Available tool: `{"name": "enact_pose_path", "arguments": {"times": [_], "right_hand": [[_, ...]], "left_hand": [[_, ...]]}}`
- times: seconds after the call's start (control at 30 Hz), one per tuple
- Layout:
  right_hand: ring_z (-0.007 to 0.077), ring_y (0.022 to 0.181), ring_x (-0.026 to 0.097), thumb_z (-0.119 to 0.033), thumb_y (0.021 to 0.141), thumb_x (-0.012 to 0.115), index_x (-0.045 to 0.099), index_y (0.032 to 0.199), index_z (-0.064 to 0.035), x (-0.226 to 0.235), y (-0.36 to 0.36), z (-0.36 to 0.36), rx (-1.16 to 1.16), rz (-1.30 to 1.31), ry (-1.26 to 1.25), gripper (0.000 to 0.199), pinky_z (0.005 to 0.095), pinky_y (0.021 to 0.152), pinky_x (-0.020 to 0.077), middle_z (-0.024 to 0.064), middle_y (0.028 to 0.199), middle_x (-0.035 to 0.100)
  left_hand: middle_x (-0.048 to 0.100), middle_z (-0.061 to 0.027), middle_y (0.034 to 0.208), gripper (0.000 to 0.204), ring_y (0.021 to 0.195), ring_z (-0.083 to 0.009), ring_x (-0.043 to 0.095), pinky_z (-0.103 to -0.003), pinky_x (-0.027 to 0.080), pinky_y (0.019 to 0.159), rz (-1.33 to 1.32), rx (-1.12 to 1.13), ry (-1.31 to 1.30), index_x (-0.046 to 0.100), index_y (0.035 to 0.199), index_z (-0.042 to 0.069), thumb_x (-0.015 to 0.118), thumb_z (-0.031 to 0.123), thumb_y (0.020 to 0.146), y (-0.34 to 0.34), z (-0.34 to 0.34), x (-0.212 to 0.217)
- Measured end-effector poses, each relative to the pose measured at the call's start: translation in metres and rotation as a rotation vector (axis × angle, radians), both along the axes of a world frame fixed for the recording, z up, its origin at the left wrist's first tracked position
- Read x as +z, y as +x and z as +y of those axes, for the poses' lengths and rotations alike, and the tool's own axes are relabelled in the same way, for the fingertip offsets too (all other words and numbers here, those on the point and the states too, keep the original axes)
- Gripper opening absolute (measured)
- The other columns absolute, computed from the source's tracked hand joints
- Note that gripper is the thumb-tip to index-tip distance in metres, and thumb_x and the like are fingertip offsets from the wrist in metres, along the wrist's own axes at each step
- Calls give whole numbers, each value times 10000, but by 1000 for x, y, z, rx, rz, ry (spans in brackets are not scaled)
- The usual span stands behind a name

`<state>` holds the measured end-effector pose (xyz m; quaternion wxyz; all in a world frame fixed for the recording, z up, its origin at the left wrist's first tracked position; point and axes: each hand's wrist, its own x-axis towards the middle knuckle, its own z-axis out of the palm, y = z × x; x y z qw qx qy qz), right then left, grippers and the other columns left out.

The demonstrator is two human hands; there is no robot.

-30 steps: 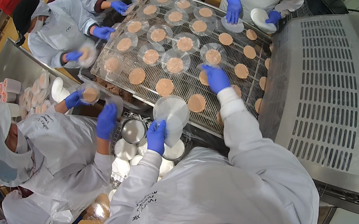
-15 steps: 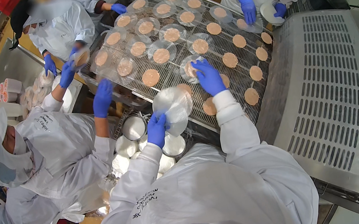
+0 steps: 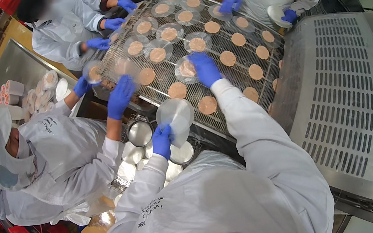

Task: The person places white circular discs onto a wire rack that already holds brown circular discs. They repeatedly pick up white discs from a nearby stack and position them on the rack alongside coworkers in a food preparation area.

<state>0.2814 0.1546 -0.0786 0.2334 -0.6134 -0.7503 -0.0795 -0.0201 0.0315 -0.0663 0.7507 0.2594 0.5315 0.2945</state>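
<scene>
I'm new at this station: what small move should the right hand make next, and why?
Probably move the right hand to the stack of clear discs in the left hand for another one: a clear disc already surrounds the patty beside the right hand, while a nearer patty on the wire belt looks bare.
</scene>
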Motion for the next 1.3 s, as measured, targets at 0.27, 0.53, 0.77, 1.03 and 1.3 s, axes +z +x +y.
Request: {"name": "enact_pose_path", "arguments": {"times": [0.27, 0.53, 0.77, 1.03, 1.3], "right_hand": [[286, 1101, 509, -111, 883, 415, 521, 1204, -44, 13, -19, 2, -188, 877, -629, 345, 379, 977, 373, 162, 1194, 543], [227, 982, 596, -207, 826, 645, 505, 1234, -19, 50, -70, -14, 211, 1129, -572, 470, 326, 862, 466, 154, 1076, 617], [337, 796, 622, -192, 828, 596, 644, 936, -25, 59, -91, -43, -18, 887, -483, 204, 392, 717, 483, 185, 858, 646], [284, 1024, 585, -209, 864, 481, 597, 1110, -34, -25, -38, 9, 74, 131, 53, 323, 375, 874, 447, 169, 1069, 624], [279, 1003, 583, -168, 855, 513, 565, 1093, -48, -19, 102, -6, -298, 782, -168, 271, 363, 847, 452, 151, 1024, 621]], "left_hand": [[577, -45, 1049, 282, 919, -138, 557, -271, 468, 801, 1, 99, 54, 521, 1144, 22, 543, 164, 901, -15, 4, 38], [592, -39, 1039, 274, 890, -116, 561, -245, 463, 776, -45, 108, 188, 536, 1131, 30, 560, 168, 895, -24, 34, 26], [571, 33, 812, 228, 699, -57, 494, -217, 422, 632, 178, 82, 186, 599, 1036, 59, 605, 220, 874, -10, 29, 4], [606, -13, 891, 219, 777, -96, 556, -239, 458, 694, 0, 155, 100, 590, 1038, 33, 585, 186, 882, -12, 19, 12], [601, -29, 931, 282, 817, -111, 549, -252, 456, 734, 39, 81, 61, 567, 1081, 22, 579, 224, 885, -31, 6, 15]]}}
